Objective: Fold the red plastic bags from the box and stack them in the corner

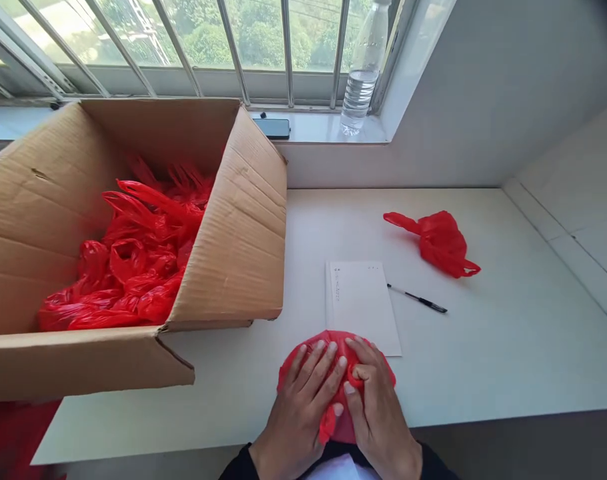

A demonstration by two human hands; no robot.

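A bunched red plastic bag (341, 341) sits at the table's front edge, under both my hands. My left hand (303, 400) holds its left side, the fingers laid long across the top. A twisted red end of the bag (327, 425) sticks out by the left thumb. On the other side, my right hand (376, 400) grips the bag with thumb and curled index finger around a small red loop (354, 377). What is inside the bag is hidden. Just beyond the hands lies a white notepad (366, 303) with some writing, and a black pen (417, 299) rests to its right.
To the left, a large open cardboard box (233, 227) holds many red plastic bags (143, 260). Another tied red bag (443, 243) lies at the back right of the white table (508, 320). A water bottle (362, 87) and a phone (273, 129) are on the windowsill.
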